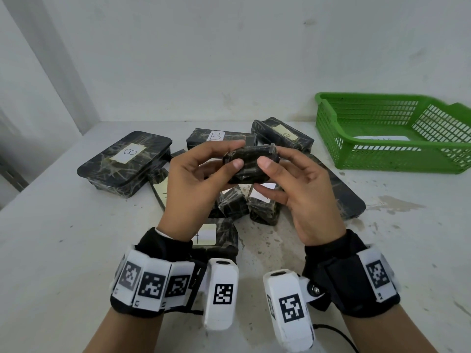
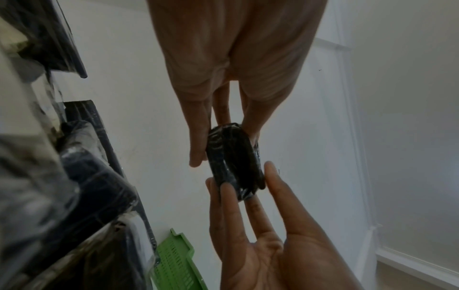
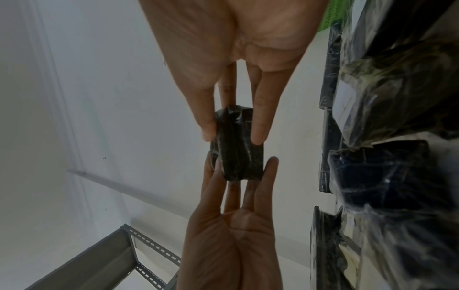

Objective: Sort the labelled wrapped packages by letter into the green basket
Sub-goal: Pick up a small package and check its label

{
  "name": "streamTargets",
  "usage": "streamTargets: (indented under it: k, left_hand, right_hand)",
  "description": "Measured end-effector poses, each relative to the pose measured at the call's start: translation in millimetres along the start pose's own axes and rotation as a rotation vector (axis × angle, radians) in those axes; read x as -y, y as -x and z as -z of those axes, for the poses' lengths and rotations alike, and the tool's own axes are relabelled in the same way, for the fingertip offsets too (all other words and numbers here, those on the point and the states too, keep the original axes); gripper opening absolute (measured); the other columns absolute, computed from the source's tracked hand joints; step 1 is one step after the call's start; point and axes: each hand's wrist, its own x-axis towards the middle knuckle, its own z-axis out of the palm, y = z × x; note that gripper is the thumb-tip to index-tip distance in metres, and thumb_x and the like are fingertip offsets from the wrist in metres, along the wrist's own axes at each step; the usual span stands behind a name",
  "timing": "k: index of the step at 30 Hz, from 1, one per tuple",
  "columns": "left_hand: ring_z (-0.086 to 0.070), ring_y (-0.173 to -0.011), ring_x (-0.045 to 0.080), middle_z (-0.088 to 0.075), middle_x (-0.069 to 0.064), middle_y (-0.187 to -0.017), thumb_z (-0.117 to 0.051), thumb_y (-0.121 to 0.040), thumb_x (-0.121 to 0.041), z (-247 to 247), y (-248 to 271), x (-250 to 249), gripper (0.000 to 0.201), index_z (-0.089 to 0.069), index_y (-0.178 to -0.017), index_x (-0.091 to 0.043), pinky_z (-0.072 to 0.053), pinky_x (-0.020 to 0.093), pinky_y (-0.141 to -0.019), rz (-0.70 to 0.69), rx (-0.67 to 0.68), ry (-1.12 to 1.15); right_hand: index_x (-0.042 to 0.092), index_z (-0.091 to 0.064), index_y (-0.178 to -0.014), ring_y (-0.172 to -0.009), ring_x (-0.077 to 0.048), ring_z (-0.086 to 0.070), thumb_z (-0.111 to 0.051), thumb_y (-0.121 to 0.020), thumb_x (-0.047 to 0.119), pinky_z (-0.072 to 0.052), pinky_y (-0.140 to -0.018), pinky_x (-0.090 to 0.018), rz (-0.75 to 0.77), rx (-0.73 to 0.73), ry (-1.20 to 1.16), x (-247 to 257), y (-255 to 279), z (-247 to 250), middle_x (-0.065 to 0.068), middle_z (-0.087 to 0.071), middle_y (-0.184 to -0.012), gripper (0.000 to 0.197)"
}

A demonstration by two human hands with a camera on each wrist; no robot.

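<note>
Both hands hold one small black wrapped package (image 1: 251, 161) in the air above the pile; no label shows on its visible faces. My left hand (image 1: 235, 154) pinches its left end between thumb and fingers, and my right hand (image 1: 274, 159) pinches the right end. In the left wrist view the package (image 2: 233, 160) sits between the left hand (image 2: 224, 149) above and the right hand (image 2: 248, 177) below. The right wrist view shows the package (image 3: 236, 149), the right hand (image 3: 233, 137) and the left hand (image 3: 242, 162). The green basket (image 1: 328, 128) stands at the right back, with only white paper inside.
Several black wrapped packages lie on the white table (image 1: 76, 250): a large one labelled B (image 1: 125, 161), another B (image 1: 219, 138), one at the back (image 1: 283, 133), a flat one (image 1: 344, 194), one near my left wrist (image 1: 216, 235). A grey metal shelf frame (image 3: 111, 255) stands to the left.
</note>
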Motion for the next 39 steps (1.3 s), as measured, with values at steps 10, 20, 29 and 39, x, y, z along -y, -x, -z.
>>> streamTargets:
  k: [10, 20, 29, 39]
  left_hand:
    - [-0.073, -0.087, 0.024, -0.075, 0.008, -0.099, -0.070, -0.085, -0.009, -3.0, 1.2, 3.8, 0.014, -0.073, -0.092, -0.020, -0.061, 0.038, -0.066, -0.031, -0.022, -0.050]
    - [-0.071, -0.082, 0.019, -0.073, 0.011, -0.093, -0.070, -0.088, -0.006, -2.5, 0.5, 2.7, 0.009, -0.071, -0.090, -0.014, -0.058, 0.027, -0.064, -0.008, 0.021, -0.082]
    - [-0.072, -0.085, 0.024, -0.075, 0.006, -0.087, -0.073, -0.083, -0.021, -2.8, 0.1, 1.0, 0.002, -0.073, -0.083, -0.023, -0.061, 0.046, -0.080, -0.006, 0.051, -0.086]
    - [-0.070, -0.097, 0.035, -0.072, 0.018, -0.100, -0.075, -0.079, -0.027, -0.9, 0.3, 0.6, 0.022, -0.069, -0.091, -0.009, -0.055, 0.060, -0.086, 0.030, 0.075, -0.063]
  right_hand:
    - [0.009, -0.068, -0.094, -0.079, -0.015, -0.072, -0.068, -0.085, 0.005, -0.059, -0.066, -0.030, 0.013, -0.006, 0.018, -0.7, -1.0, 2.3, -0.002, -0.074, -0.082, 0.010]
    - [0.009, -0.067, -0.086, -0.074, -0.013, -0.072, -0.067, -0.086, 0.012, -0.059, -0.063, -0.031, 0.031, -0.035, 0.035, 0.0, 0.2, 0.7, -0.001, -0.072, -0.075, 0.003]
    - [0.008, -0.066, -0.083, -0.075, -0.015, -0.072, -0.069, -0.079, 0.023, -0.059, -0.062, -0.031, 0.019, -0.046, 0.045, 1.6, 0.4, 0.7, -0.003, -0.073, -0.076, 0.016]
    - [0.009, -0.069, -0.085, -0.078, -0.015, -0.072, -0.076, -0.070, 0.027, -0.058, -0.065, -0.031, 0.005, -0.037, 0.047, 2.7, -0.8, 3.1, -0.005, -0.072, -0.080, 0.024]
